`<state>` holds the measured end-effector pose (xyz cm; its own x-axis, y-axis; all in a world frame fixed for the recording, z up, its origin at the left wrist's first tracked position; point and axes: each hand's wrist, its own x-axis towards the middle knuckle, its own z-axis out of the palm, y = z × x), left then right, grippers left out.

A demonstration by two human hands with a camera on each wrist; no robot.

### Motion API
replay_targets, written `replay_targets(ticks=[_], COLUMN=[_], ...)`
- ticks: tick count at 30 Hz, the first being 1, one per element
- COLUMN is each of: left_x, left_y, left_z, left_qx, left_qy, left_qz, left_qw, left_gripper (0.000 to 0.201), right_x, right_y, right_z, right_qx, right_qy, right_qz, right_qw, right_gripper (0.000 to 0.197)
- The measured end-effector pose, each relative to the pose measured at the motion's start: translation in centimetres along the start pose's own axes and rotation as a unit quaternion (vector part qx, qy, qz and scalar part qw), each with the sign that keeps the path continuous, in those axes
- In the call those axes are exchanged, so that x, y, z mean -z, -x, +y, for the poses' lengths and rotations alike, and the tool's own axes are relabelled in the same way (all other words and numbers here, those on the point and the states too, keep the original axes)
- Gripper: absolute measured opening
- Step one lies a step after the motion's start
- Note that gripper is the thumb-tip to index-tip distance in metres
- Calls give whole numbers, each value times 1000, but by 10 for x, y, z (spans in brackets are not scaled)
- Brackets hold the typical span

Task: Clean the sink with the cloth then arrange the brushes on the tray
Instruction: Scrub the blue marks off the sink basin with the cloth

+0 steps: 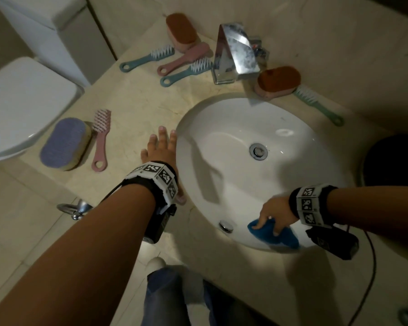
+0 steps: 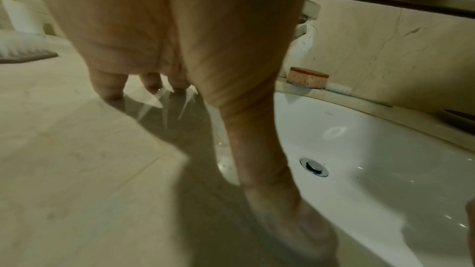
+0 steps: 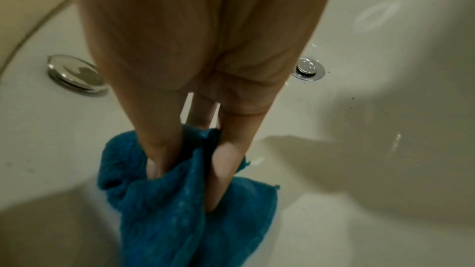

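My right hand (image 1: 270,222) grips a bunched blue cloth (image 1: 285,236) against the near inner wall of the white sink (image 1: 233,128). In the right wrist view the thumb and fingers (image 3: 223,170) dig into the cloth (image 3: 180,210), beside the overflow cap (image 3: 74,74). My left hand (image 1: 160,147) lies flat on the counter at the sink's left rim, fingers straight, holding nothing. Several brushes lie on the counter: a purple scrub brush (image 1: 65,143), a pink handled one (image 1: 100,140), teal and pink ones (image 1: 184,61) behind, and an orange-topped one (image 1: 277,82).
A chrome faucet (image 1: 236,51) stands behind the sink, with the drain (image 1: 258,150) at the bowl's centre. A green brush (image 1: 318,105) lies at the back right. A dark round object (image 1: 391,161) sits right of the sink. A white toilet (image 1: 21,102) is at the left.
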<state>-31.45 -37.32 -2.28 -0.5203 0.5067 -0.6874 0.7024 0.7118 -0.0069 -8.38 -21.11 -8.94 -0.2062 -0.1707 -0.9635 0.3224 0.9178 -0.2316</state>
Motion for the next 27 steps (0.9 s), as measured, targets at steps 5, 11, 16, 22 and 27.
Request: replay_targets(ticks=[5,11,16,22,27], left_x=[-3,-12,-6,38,59], left_y=[-1,11,33,95,147], left_z=[-2,-17,-16,-11,-9], left_qx=[-12,-63,-161,-287,-344], left_qy=[7,-15,7,74,171], left_qz=[9,23,42,93,96], left_qw=[1000,998,986,951,918], left_gripper=[156,143,110,75,62], right_x=[10,15,9,-8,-20], right_y=[1,20,75,139,172], right_z=[-33,-59,-77,-114,-161], right_qx=[9,-21,-128,-136,-102], right_qy=[-132,-210,-232,-357,-421], right_qz=[46,72,265,553,647], right_qw=[990,975,927,740,627], right_gripper=[48,44,41,29,15])
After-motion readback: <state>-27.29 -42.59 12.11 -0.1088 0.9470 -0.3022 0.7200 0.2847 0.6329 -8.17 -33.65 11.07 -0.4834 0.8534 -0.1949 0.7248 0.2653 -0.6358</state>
